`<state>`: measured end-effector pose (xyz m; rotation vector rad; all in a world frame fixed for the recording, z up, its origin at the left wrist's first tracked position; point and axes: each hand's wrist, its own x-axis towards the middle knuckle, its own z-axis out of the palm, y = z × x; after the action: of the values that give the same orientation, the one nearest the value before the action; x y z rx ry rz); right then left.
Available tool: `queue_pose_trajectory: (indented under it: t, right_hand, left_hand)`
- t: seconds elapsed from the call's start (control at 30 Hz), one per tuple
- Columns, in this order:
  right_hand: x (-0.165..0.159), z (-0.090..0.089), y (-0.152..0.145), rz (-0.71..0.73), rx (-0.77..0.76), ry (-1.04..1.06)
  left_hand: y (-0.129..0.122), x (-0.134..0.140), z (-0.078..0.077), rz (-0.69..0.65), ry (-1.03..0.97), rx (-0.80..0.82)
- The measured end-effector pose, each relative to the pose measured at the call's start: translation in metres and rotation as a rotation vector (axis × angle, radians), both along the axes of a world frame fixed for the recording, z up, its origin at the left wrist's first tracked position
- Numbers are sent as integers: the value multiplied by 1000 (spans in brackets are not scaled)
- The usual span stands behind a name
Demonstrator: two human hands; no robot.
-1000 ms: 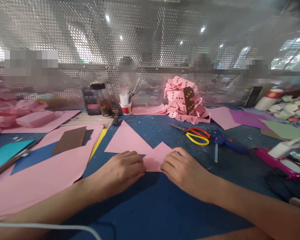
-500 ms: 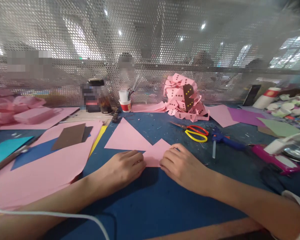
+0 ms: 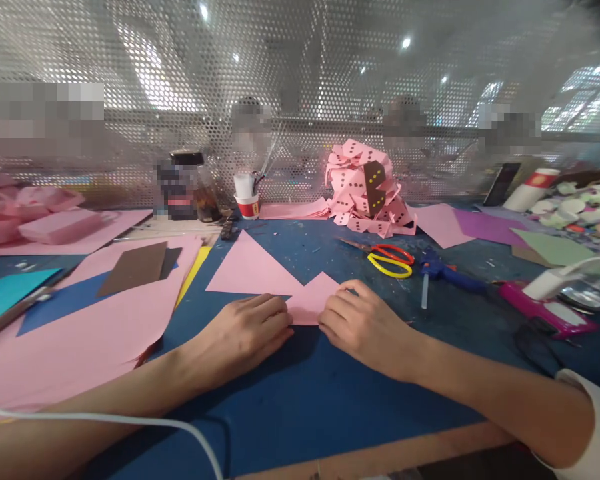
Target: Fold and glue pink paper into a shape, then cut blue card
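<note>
Pink paper (image 3: 307, 309): on blue table (image 3: 285, 393), inward from its near edge | left hand (image 3: 254, 328): fingers together, touching paper's left end | right hand (image 3: 359, 327): fingers curled together, touching right end | pinching: cannot tell

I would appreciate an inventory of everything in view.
Held paper: 1, pink, front centre
Triangle: 1, pink, left of centre
Scissors: 1, red-yellow handles, right of centre
Glue gun: 1, blue, right
Power strip: 1, magenta, right
Model: 1, spotted pink, back
Cup: 1, red-white, back
Tube: 1, red-white, back right
Slab: 1, black, back right
Jar: at least 1, brownish, back left
Sheets: several, mixed colours, left and right
Boxes: several, pink, left
Discs: many, pale, right
Mesh: 1, grey, background
Cable: 1, white, lower left
Table: 1, blue, beneath
Left hand: 1, bare, on held paper
Right hand: 1, bare, on held paper
</note>
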<state>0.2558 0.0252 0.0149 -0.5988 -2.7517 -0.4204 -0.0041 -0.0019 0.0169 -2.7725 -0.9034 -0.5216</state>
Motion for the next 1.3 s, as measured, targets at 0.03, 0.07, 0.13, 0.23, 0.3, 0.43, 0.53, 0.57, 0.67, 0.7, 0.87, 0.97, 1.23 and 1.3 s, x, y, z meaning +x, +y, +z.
queue_pose_trajectory:
  t: [0.03,0.07,0.13,0.23,0.3,0.43,0.53,0.57,0.67,0.7,0.87,0.97,1.23,1.3]
  right_hand:
    - [0,0,-1,4,4,4]
    - [0,1,-3,10,11,6]
    - [0,3,-7,24,24,8]
    - [-1,7,-14,41,29,33]
    - [-1,9,-17,48,25,59]
    - [0,13,-17,56,72,116]
    - [3,18,-13,60,139,189]
    - [3,20,-12,64,162,213]
    - [3,23,-11,70,213,244]
    - [3,22,-11,72,208,234]
    - [-2,7,-13,97,29,78]
    - [-3,1,-13,82,-141,74]
    - [4,2,-15,41,-392,162]
    - [8,2,-16,32,-366,165]
  left_hand:
    - [-1,1,0,-8,-8,0]
    - [-2,1,1,-18,-13,7]
    - [-4,1,3,-40,-21,40]
    - [-7,-1,7,-57,-20,115]
    - [-8,-4,11,-63,-7,194]
    - [-8,-8,24,-104,14,368]
    - [-10,-9,36,-125,11,433]
    - [-11,-10,39,-127,10,447]
    - [-17,-14,43,-105,10,463]
    - [-19,-15,41,-86,14,447]
    - [-31,-17,18,9,21,120]
    - [-36,-14,7,19,-32,-50]
    - [-30,-19,-4,66,-205,-319]
    - [-27,-21,-6,66,-224,-351]
